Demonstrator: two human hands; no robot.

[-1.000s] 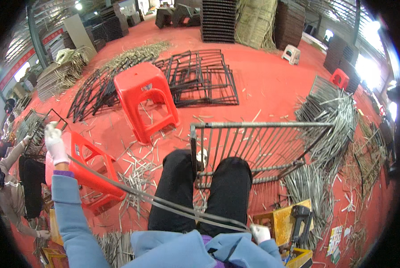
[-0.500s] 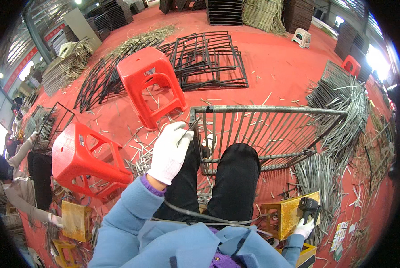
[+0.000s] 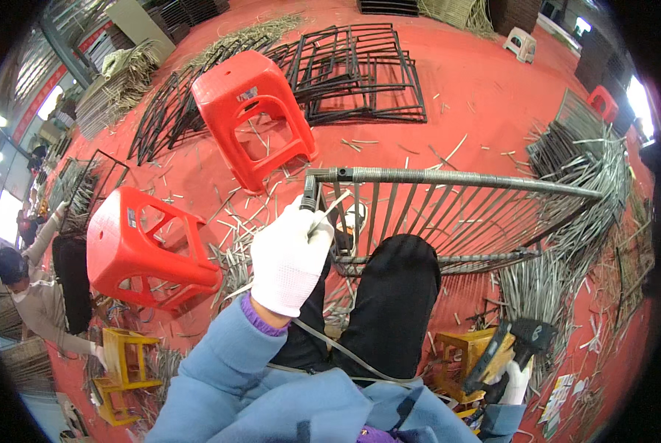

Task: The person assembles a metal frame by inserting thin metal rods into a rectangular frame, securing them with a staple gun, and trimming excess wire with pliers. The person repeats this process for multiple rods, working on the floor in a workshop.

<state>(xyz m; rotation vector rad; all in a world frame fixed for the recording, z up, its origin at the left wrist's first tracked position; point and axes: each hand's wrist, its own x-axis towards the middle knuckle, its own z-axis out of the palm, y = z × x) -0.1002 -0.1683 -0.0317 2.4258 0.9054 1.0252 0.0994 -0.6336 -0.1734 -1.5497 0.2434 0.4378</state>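
Observation:
My left hand [image 3: 292,258], in a white glove, is closed at the near left corner of a frame [image 3: 463,178]. It pinches a flat grey strip [image 3: 338,201] there, whose end sticks out past the thumb. The frame rests across my knees, its top bar wrapped in grey strip and thin slats running between its bars. Low on the right, my gloved right hand [image 3: 516,382] grips a black staple gun [image 3: 531,337], held above a yellow wooden stool [image 3: 456,345]. A long loose strip [image 3: 330,342] trails over my lap.
Two red plastic stools, one far [image 3: 245,88] and one left [image 3: 135,251], stand beyond my left arm. Black metal frames [image 3: 360,81] lie behind. Bundled grey strips [image 3: 537,295] spread at right. Far left, a co-worker [image 3: 39,303] sits near yellow stools [image 3: 127,362]. Scraps litter the red floor.
My right hand has lifted the staple gun off the yellow stool. My left hand has closed in on the frame's corner, with a strip end now showing. The view has shifted slightly.

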